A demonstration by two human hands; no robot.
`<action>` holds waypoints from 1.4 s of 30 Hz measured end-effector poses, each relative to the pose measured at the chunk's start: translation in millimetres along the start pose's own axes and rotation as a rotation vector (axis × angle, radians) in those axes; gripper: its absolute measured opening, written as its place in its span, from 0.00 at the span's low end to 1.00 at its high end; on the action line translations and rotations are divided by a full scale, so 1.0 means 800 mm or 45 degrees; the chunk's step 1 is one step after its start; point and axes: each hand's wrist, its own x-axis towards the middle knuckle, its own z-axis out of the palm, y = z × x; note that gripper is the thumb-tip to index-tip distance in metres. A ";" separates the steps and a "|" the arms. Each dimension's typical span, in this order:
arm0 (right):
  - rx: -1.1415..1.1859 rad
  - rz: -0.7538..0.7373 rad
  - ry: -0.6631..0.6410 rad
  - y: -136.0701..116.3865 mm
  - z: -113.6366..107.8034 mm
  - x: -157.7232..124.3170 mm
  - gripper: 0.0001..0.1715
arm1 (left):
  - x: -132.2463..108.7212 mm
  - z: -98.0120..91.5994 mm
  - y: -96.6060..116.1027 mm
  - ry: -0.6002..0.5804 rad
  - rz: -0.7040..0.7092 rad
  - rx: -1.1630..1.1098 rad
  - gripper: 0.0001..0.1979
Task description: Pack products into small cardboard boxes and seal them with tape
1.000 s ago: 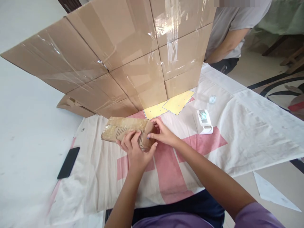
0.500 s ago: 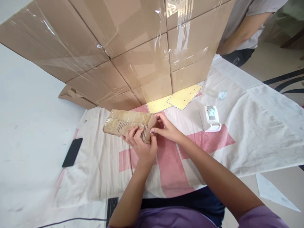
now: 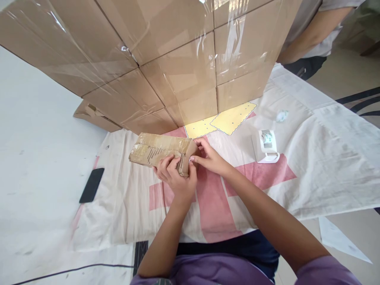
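Observation:
A worn, taped cardboard box (image 3: 154, 147) lies at a slant on the cloth-covered table. My left hand (image 3: 176, 174) is wrapped over the near side of its right end, fingers curled on the cardboard. At that same end my right hand (image 3: 209, 158) pinches the box's edge between thumb and fingers, the thumb close to my left one. Whether something small sits between the right fingertips is too small to tell. Just behind the box, two yellow sheets (image 3: 233, 119) with scalloped edges overlap on the cloth.
Large taped cartons (image 3: 184, 71) stand stacked behind the box. A white dispenser (image 3: 266, 147) sits on the cloth (image 3: 320, 166) at the right, a crumpled clear piece (image 3: 282, 115) behind it. A black phone (image 3: 92, 185) lies left. Another person's arm (image 3: 317, 35) shows at the top right.
The whole view has shifted slightly. Both hands keep nearly the same hold on the box, with no clear movement of it on the table.

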 end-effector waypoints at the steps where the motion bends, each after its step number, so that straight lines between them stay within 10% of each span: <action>1: -0.007 0.003 0.003 0.000 0.000 0.000 0.23 | 0.000 0.000 0.000 -0.002 -0.006 -0.005 0.20; 21: -0.262 -0.051 0.053 -0.007 0.004 -0.005 0.23 | 0.001 -0.004 -0.010 -0.021 0.062 -0.110 0.19; 28: -0.467 -0.188 0.055 -0.069 0.000 -0.022 0.24 | 0.014 -0.014 -0.011 0.183 0.212 -0.340 0.23; 33: -0.563 -0.252 0.301 -0.130 -0.034 -0.068 0.29 | 0.043 -0.021 0.055 0.219 0.438 -0.568 0.24; 42: -0.943 -0.295 1.020 -0.196 -0.203 -0.194 0.16 | 0.064 0.042 0.283 -0.132 0.841 -1.190 0.23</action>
